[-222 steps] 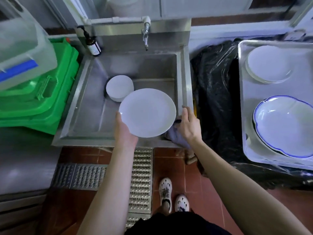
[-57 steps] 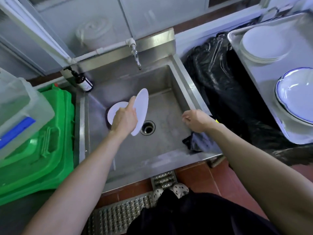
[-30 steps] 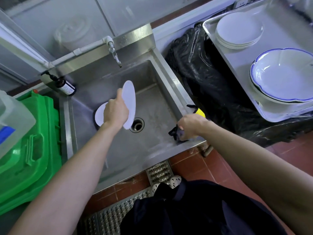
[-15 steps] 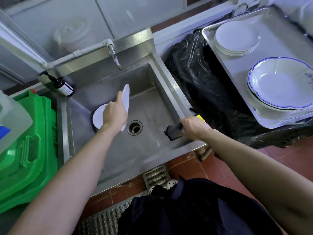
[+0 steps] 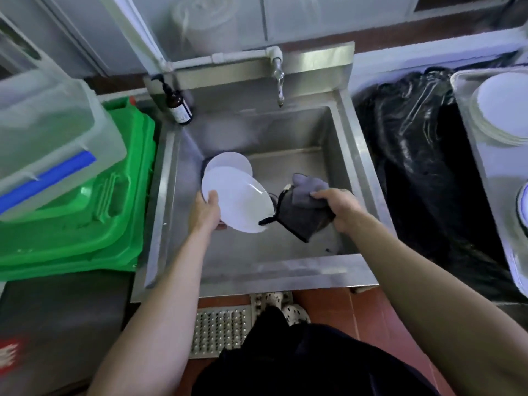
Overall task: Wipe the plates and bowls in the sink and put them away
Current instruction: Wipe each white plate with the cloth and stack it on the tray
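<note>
Right now one white plate (image 5: 238,200) is being held over the sink (image 5: 257,270), tilted with its face turned up toward the camera. The left hand (image 5: 207,211) is gripping it at its lower left rim, thumb lying on the face and the other fingers curling out of sight behind. Just behind that plate, a second white dish (image 5: 230,162) is sitting low in the basin near the left wall; whether it is a plate or a bowl is hard to tell. So two white pieces are showing in the sink.

The right hand (image 5: 338,207) is clutching one dark grey cloth (image 5: 304,207), fingers closed round a bunched fold while the rest is hanging down. A black edge of the cloth is reaching the plate's right rim, seemingly touching it.

One tap (image 5: 278,78) is pointing down over the back of the basin, and one brown pump bottle (image 5: 177,102) is standing at the back left corner. Left of the sink, a green bin lid (image 5: 85,218) is lying under one clear plastic box (image 5: 48,135) with a blue handle. To the right, a black plastic bag (image 5: 420,172) is filling the gap beside a metal tray (image 5: 471,144), where one stack of white plates (image 5: 503,107) is resting. A blue-rimmed dish (image 5: 523,204) is peeking in at the frame's edge.
</note>
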### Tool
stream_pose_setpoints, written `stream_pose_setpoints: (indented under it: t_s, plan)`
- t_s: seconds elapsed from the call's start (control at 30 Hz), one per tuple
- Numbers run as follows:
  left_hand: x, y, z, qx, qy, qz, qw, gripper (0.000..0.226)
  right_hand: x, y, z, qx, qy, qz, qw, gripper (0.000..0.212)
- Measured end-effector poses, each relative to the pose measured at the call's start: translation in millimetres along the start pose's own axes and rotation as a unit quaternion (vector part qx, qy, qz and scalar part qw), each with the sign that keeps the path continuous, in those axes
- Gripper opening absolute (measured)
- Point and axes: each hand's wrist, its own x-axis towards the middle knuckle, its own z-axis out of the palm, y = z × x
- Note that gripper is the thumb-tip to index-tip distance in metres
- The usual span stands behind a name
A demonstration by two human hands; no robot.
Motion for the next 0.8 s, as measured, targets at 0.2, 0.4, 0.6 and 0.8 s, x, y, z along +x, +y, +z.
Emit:
stream_pose_setpoints:
  t_s: [0.2,0.4,0.6,0.8]
  plan:
    - [3.8,-17.3,-34.4,-0.089,-0.031,-0.045,0.995,0.036,-3.8,-57.2,44.6,-0.078,-0.036,-0.05,0.995,0.043]
    - [5.5,-1.1,-47.0,-0.257,-0.031,-0.041,0.965,0.018,-36.2,-104.8,119.4,-0.226,-0.19,-0.225,0.928,0.098]
    - [12.1,14.7,-61.8,-0.294,-0.021,0.02,0.955,0.027,-31.0,-109.9,180.4,-0.38,-0.089,-0.4,0.829,0.01]
    - [16.5,5.0,-72.5,-0.317,-0.006,0.02,0.948,0.043,-18.7,-142.5,188.1,-0.333,0.019,-0.395,0.856,0.029]
